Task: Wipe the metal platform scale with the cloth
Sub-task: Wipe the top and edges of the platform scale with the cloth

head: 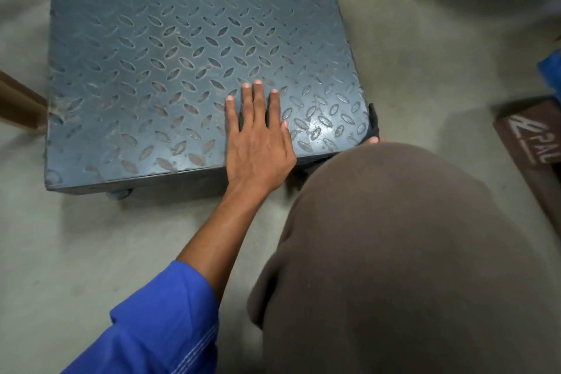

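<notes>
Left hand lies flat on the scale near its front edge, fingers straight and spread. The scale sits on the floor. The dark cloth is at the scale's near right corner, with a right hand fingertip just below it. My knee hides the rest, so I can't tell that grip.

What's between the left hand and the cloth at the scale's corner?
Nothing on it: only bare, shiny tread plate of the scale runs from the left hand to the cloth. Head view.
</notes>
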